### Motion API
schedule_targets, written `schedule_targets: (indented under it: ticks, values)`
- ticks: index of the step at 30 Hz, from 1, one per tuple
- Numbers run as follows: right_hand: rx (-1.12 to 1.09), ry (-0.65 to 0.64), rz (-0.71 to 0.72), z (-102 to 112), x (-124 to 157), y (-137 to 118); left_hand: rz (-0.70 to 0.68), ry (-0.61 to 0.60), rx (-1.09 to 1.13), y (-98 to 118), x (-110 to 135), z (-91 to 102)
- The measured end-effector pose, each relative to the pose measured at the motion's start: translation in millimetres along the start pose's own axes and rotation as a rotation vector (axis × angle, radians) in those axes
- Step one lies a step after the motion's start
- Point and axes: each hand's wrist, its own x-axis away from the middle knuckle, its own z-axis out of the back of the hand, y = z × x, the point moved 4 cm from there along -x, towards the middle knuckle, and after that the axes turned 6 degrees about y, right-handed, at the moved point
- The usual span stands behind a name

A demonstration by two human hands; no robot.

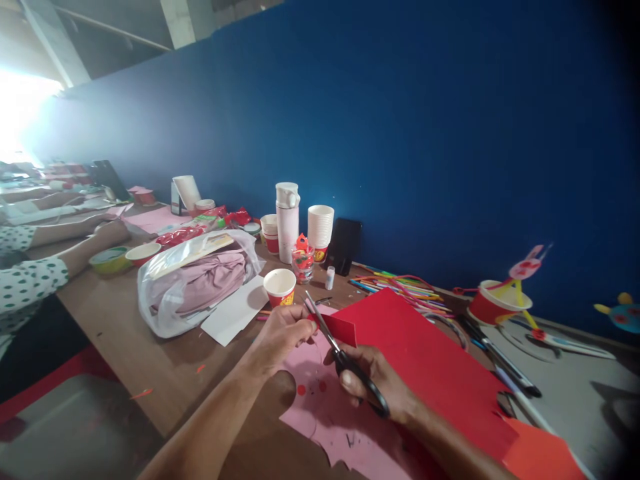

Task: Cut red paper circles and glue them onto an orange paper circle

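Observation:
My left hand [285,333] pinches a small piece of red paper [344,328] near the middle of the view. In my right hand [383,377] is a pair of scissors [334,340] with black handles, its blades pointing up and left across the red piece. Whether the blades are parted is hard to make out. Below both hands lies a pink sheet [325,417] with cut edges and small red dots on it. A large red sheet [420,360] spreads out to the right, partly under my right forearm.
A paper cup [279,287] stands just beyond my left hand. Behind it are a white bottle [287,227], stacked cups [321,227] and a clear plastic bag [200,280]. Colourful pipe cleaners [400,288] lie along the blue wall. Another person's arm [80,250] rests at left.

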Motion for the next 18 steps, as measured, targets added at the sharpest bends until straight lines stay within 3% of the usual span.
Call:
schedule_targets:
  ticks: [12, 18]
  values:
    - [-0.002, -0.004, 0.065, 3, -2, 3, -0.001, -0.039, 0.022, -5, -4, 2.2]
    - [-0.017, 0.039, 0.043, 5, -8, 12, 0.034, 0.032, -0.046, -20, -10, 7.1]
